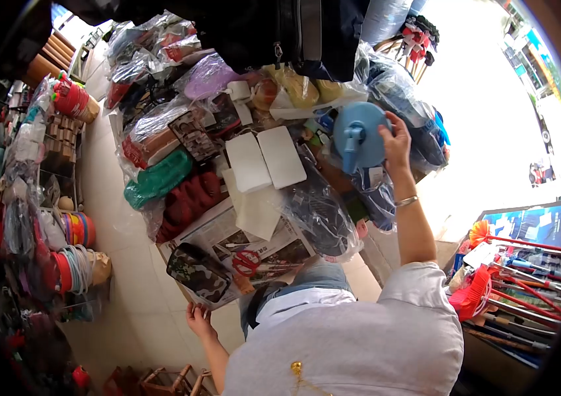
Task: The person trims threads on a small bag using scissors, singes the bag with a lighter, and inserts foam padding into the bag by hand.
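My right hand (396, 140) grips the edge of a light-blue round plastic container (367, 113), which has a spout-like part on top. It is over the far right side of the goods on the table. My left hand (199, 320) hangs by the near left edge of the table, fingers loosely bent and apart, with nothing visible in them. Closest to it lies a camouflage pouch (188, 269) on newspaper (280, 245). Red-handled scissors (246, 263) rest beside the pouch. Two white rectangular pads (249, 164) and a cream paper sheet (254, 214) lie mid-table.
Dark slippers in clear plastic (323, 214), dark red clogs (188, 201) and a green wrapped item (158, 179) crowd the table. A dark bag (293, 33) hangs over the far side. Long-handled tools (524, 284) stand at right; shelves with rolls and cords (79, 267) line the left.
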{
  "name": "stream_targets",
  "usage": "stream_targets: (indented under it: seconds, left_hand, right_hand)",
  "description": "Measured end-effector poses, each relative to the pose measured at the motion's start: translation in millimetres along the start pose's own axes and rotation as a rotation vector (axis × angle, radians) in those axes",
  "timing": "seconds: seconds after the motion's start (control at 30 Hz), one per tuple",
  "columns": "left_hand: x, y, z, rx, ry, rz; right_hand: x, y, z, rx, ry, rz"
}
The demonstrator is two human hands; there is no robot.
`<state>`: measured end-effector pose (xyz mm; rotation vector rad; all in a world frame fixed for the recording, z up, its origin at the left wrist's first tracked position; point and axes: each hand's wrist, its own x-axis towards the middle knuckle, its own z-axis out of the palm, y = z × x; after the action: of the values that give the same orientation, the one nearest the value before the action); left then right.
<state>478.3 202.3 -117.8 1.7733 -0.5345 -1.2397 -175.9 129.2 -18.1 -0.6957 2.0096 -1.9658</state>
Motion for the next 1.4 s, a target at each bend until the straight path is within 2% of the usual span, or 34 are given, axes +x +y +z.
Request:
stream_targets:
  seconds: [0.07,0.1,0.13,0.2,0.23,0.27,0.33,0.4,0.47,0.53,0.6,0.63,0.7,0.8,0.87,0.93,1.0,1.13,1.2,1.27,1.33,1.37,1.4]
  left_hand:
    - [-2.9,2.6,2.8,0.003,0.000,0.031]
    - [-2.9,4.9,4.1,0.010,0.004,0.033]
    - [-2.2,7.1,6.5,-0.002,0.039,0.029]
    - [0.0,11.8,12.5,-0.015,0.077,0.027]
    - [0.8,15.6,14.2,-0.032,0.097,0.027]
    - [0.2,18.8,16.3,-0.048,0.117,0.027]
    - [-2.3,24.7,22.7,-0.039,0.128,0.044]
    - [-2.7,33.2,30.6,-0.025,0.129,0.062]
    - [-4.1,39.2,41.5,0.003,0.182,0.113]
    - [-8.3,43.2,50.2,0.015,0.188,0.162]
    - [-13.6,44.6,52.2,0.030,0.195,0.209]
    - [-15.7,44.4,53.3,0.049,0.178,0.216]
    - [-20.3,44.6,56.5,0.067,0.167,0.228]
    - [-23.8,42.8,58.8,0.056,0.219,0.235]
    - [-21.9,37.0,55.2,0.073,0.160,0.283]
    - [-25.7,43.2,66.6,0.097,0.174,0.293]
    - [-25.0,48.6,79.6,0.117,0.184,0.304]
    - [-19.0,56.9,100.0,0.184,0.117,0.350]
    - [-16.6,58.3,104.7,0.188,0.105,0.363]
    - [-10.5,54.5,106.9,0.203,0.054,0.413]
    - [-9.6,52.4,108.7,0.199,0.056,0.414]
    - [-10.4,51.5,108.7,0.199,0.056,0.412]
    - [-13.2,52.5,109.6,0.201,0.060,0.410]
  right_hand:
    - [13.1,19.8,-41.2,0.137,-0.030,0.155]
    - [19.2,43.0,-61.0,0.011,-0.028,0.194]
    - [21.7,72.7,-75.1,0.014,-0.027,0.198]
    - [17.2,119.0,-93.1,-0.961,0.058,-0.424]
    - [-3.2,83.6,-69.7,-1.061,0.209,-0.428]
    - [-11.1,60.6,-53.0,-1.056,0.203,-0.423]
    - [-21.4,30.1,-26.5,-0.714,-0.072,-0.517]
    - [-34.3,10.4,7.8,-0.727,-0.360,-0.496]
    - [-42.9,6.3,46.7,-0.756,-0.416,-0.799]
    - [-56.8,16.4,89.2,-0.725,-0.647,-0.426]
    - [-70.7,23.4,134.6,-0.654,-0.689,-0.016]
    - [-76.1,27.8,148.7,-0.649,-0.697,-0.018]
    - [-85.9,37.7,173.7,-0.385,-0.715,0.299]
    - [-113.1,27.0,188.2,-0.184,-0.707,0.188]
    - [-137.7,19.2,186.4,-0.080,-0.798,0.129]
    - [-164.6,10.2,173.8,-0.086,-0.882,0.160]
    - [-190.0,16.3,160.2,-0.158,-0.996,0.078]
    - [-184.2,11.2,141.0,-0.290,-1.050,-0.076]
    - [-149.5,20.7,149.4,-0.280,-0.818,-0.094]
    - [-112.5,43.5,156.8,-0.429,-0.722,-0.211]
    - [-84.0,58.7,160.8,-0.590,-0.808,-0.208]
    - [-77.4,72.4,165.3,-0.633,-0.749,-0.298]
    - [-75.0,74.9,168.6,-0.632,-0.755,-0.296]
